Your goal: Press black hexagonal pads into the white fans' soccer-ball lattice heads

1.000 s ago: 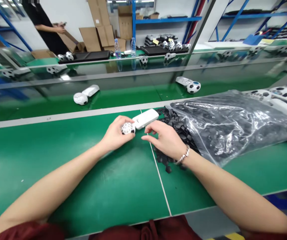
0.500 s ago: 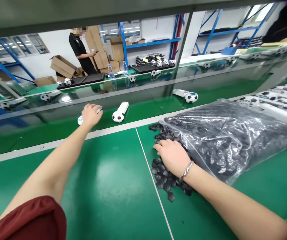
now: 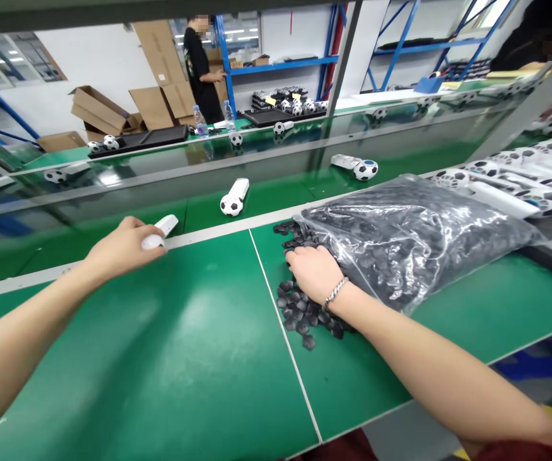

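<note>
White plastic casing [image 3: 161,225] being pinched by the left hand [image 3: 125,251] at the far edge of the green tabletop [image 3: 161,358], left of centre
Right hand [image 3: 314,274] being pressed onto black hexagonal pieces [image 3: 298,304] beside a plastic bag [image 3: 415,240]; any grip is hidden

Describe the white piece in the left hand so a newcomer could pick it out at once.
Start at the green workbench, with the clear plastic bag of black pieces on its right. Left of the bag, at the bench's far edge, the left hand holds a white oblong plastic piece. Unlike the similar piece lying beyond it by a black-and-white football, this one is in a hand.
</note>
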A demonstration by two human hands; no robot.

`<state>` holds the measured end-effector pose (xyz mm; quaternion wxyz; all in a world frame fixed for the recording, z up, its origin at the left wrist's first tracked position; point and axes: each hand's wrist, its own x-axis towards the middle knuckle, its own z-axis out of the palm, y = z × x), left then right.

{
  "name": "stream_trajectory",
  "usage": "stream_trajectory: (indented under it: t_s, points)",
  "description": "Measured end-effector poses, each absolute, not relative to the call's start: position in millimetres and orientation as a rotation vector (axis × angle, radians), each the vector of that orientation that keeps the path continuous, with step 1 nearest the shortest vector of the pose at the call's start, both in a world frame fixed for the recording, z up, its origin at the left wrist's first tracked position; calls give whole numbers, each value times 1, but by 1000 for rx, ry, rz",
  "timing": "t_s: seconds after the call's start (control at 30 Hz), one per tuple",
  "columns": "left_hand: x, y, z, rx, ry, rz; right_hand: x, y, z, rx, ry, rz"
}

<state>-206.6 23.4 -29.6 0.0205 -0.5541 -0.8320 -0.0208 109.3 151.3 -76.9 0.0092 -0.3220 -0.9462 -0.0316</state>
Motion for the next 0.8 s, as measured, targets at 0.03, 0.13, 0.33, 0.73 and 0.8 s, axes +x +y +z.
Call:
stream_trajectory:
  t_s: [0.03, 0.13, 0.33, 0.73, 0.8]
  points:
    - [-190, 11, -28, -1713, -2598, -21, 108, 151, -78, -1003, -2950, -102]
    - [-140, -19, -28, -1742, -2626, 70, 105, 150, -81, -995, -2930, -112]
    - [-100, -40, -37, -2372, -2493, 85, 104, 155, -83, -919, -2889, 41]
    - [-77, 2, -57, -2341, -2037, 10, 100, 147, -85, -547, -2632, 538]
    - [-62, 8, -60, -2175, -2145, 18, 101, 147, -84, -512, -2550, 549]
